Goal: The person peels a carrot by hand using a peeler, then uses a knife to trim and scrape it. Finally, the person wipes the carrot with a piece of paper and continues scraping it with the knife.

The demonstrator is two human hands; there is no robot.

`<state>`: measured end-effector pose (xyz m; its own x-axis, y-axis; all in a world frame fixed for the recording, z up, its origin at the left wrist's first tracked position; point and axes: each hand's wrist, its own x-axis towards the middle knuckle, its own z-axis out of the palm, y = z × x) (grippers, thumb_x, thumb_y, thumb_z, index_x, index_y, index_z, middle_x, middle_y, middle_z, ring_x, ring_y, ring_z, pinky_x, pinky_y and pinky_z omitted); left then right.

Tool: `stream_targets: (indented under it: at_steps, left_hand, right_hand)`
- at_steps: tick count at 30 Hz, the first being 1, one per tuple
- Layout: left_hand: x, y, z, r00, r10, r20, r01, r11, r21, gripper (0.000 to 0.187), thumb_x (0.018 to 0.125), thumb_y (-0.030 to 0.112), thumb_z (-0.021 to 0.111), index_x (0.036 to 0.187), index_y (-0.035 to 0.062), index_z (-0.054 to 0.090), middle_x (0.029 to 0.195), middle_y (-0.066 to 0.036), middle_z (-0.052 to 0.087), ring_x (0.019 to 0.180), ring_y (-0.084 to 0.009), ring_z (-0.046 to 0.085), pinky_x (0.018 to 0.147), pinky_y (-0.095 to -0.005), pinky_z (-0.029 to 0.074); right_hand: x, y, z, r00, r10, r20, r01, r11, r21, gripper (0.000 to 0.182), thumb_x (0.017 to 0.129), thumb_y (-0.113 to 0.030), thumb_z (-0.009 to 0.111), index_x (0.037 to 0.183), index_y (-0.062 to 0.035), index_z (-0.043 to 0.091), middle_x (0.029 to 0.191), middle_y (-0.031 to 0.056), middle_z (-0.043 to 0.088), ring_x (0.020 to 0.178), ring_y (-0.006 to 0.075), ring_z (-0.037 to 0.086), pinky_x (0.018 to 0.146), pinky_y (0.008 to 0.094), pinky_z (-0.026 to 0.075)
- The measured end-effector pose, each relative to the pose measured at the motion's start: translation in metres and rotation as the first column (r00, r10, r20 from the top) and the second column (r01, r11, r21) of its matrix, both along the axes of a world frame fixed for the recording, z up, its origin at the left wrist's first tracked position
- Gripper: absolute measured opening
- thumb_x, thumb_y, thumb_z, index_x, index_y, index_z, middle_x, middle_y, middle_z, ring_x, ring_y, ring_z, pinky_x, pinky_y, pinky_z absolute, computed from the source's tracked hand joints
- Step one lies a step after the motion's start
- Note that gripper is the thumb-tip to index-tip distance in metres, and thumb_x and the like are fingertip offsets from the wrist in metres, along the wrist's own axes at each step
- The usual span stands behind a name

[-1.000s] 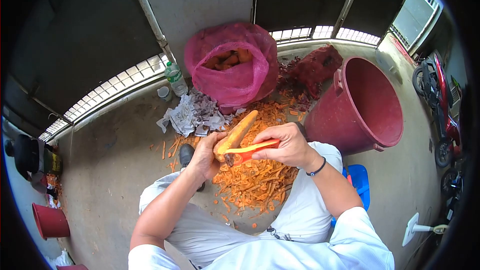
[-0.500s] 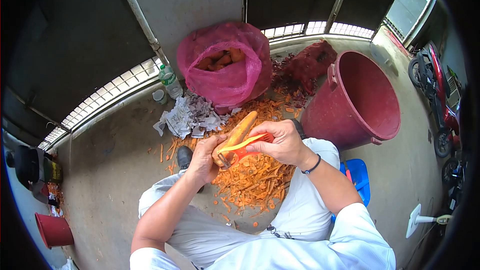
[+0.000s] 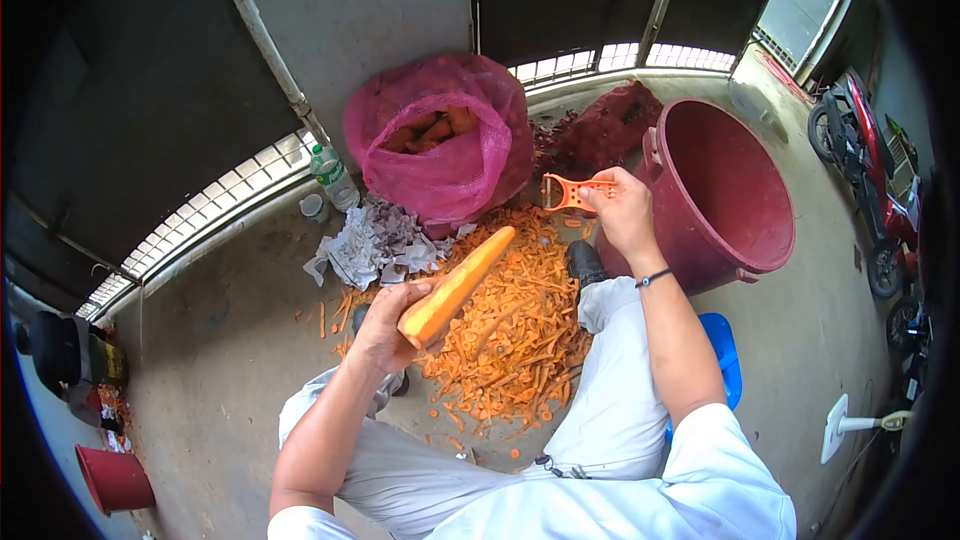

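Observation:
A large carrot (image 3: 462,285) lies across my left hand (image 3: 385,325), whose fingers wrap round its thick end. A strip along its upper side is bright orange and peeled. My right hand (image 3: 622,212) grips an orange peeler (image 3: 575,192) by its handle, held out to the right, apart from the carrot. Its blade end points left. Below both hands, between my feet, spreads a heap of orange peelings (image 3: 510,360) on the floor.
A pink mesh sack (image 3: 500,165) of carrots stands ahead, beside crumpled paper (image 3: 375,240) and a plastic bottle (image 3: 333,178). A big dark red bin (image 3: 650,230) is close on the right. Beyond are a blue stool (image 3: 722,360) and a motorcycle (image 3: 868,165).
My right hand has swung the peeler off the carrot, up and to the right. In my left hand the carrot has turned, and a brighter peeled face now shows.

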<state>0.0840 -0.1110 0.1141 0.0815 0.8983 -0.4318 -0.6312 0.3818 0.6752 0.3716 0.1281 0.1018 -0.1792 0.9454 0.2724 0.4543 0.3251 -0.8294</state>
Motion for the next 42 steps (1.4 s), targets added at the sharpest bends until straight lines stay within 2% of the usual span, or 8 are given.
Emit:
stream_targets:
  at_steps: [1,3,5,9,12,21,33,42]
  left_hand:
    - [0.002,0.001,0.001,0.997,0.029,0.070,-0.026,0.999,-0.036,0.048,0.099,0.036,0.061,0.133,0.0023,0.062,0.096,-0.013,0.069,0.069,-0.0186,0.056,0.058,-0.0300,0.041]
    - [-0.004,0.005,-0.017,0.989,0.064,0.136,-0.054,0.996,-0.070,0.044,0.100,0.039,0.062,0.128,0.0054,0.063,0.098,-0.013,0.069,0.070,-0.0193,0.057,0.057,-0.0305,0.041]
    - [-0.002,0.008,-0.016,0.981,0.110,0.159,-0.092,0.989,-0.117,0.038,0.099,0.045,0.065,0.114,0.0097,0.064,0.096,-0.012,0.068,0.071,-0.0200,0.058,0.056,-0.0334,0.041]
    - [0.004,0.009,-0.025,0.978,0.141,0.156,-0.124,0.986,-0.114,0.039,0.105,0.041,0.055,0.122,0.0067,0.060,0.095,-0.009,0.069,0.071,-0.0192,0.060,0.060,-0.0366,0.045]
    - [0.015,0.014,-0.028,0.975,0.215,0.062,-0.199,0.959,-0.203,0.035,0.106,0.037,0.052,0.118,0.0054,0.060,0.095,-0.008,0.069,0.070,-0.0191,0.062,0.059,-0.0377,0.046]
    - [0.032,0.010,-0.015,0.961,0.275,-0.029,-0.276,0.953,-0.127,0.028,0.104,0.027,0.054,0.114,0.0019,0.064,0.098,-0.010,0.071,0.078,-0.0186,0.069,0.064,-0.0364,0.057]
    - [0.034,0.000,-0.002,0.989,0.139,0.055,-0.135,0.989,-0.067,0.032,0.100,0.023,0.063,0.120,-0.0012,0.066,0.110,-0.012,0.071,0.096,-0.0183,0.069,0.077,-0.0354,0.059]
    - [0.036,-0.001,-0.004,0.994,0.101,0.045,-0.100,0.995,-0.027,0.035,0.099,0.024,0.062,0.122,-0.0024,0.065,0.112,-0.012,0.071,0.097,-0.0186,0.069,0.083,-0.0361,0.058]
  right_hand:
    - [-0.004,-0.008,0.002,1.000,0.010,0.004,-0.010,1.000,0.000,0.021,0.086,-0.010,0.083,0.101,0.0004,0.072,0.089,0.0124,0.078,0.082,0.0185,0.076,0.074,0.0324,0.059]
    - [-0.015,-0.032,0.005,0.834,0.330,-0.443,-0.374,0.927,-0.014,0.020,0.089,-0.003,0.080,0.106,0.0011,0.070,0.096,0.0077,0.076,0.086,0.0121,0.072,0.077,0.0282,0.059]
    - [-0.025,-0.065,0.020,0.737,0.473,-0.482,-0.575,0.814,-0.080,0.022,0.089,0.002,0.080,0.107,0.0006,0.069,0.101,0.0044,0.073,0.089,0.0092,0.069,0.080,0.0254,0.057]
    - [-0.048,-0.111,0.037,0.642,0.628,-0.439,-0.733,0.670,-0.114,0.022,0.087,0.002,0.081,0.106,0.0009,0.070,0.096,0.0045,0.074,0.088,0.0078,0.069,0.077,0.0240,0.057]
    - [-0.057,-0.121,0.038,0.651,0.684,-0.330,-0.734,0.677,-0.044,0.020,0.089,-0.003,0.082,0.104,0.0016,0.071,0.093,0.0050,0.075,0.085,0.0082,0.070,0.074,0.0245,0.057]
    - [-0.057,-0.117,0.044,0.696,0.694,-0.183,-0.707,0.708,-0.004,0.021,0.089,-0.009,0.084,0.104,0.0022,0.073,0.094,0.0076,0.077,0.083,0.0098,0.072,0.073,0.0259,0.058]
    - [-0.046,-0.113,0.042,0.594,0.671,-0.444,-0.796,0.572,-0.200,0.018,0.091,-0.002,0.080,0.106,0.0043,0.072,0.097,0.0086,0.077,0.090,0.0111,0.072,0.078,0.0252,0.060]
    - [-0.042,-0.112,0.050,0.586,0.742,-0.325,-0.805,0.580,-0.125,0.019,0.092,-0.003,0.079,0.108,0.0038,0.072,0.096,0.0076,0.077,0.089,0.0103,0.073,0.079,0.0245,0.060]
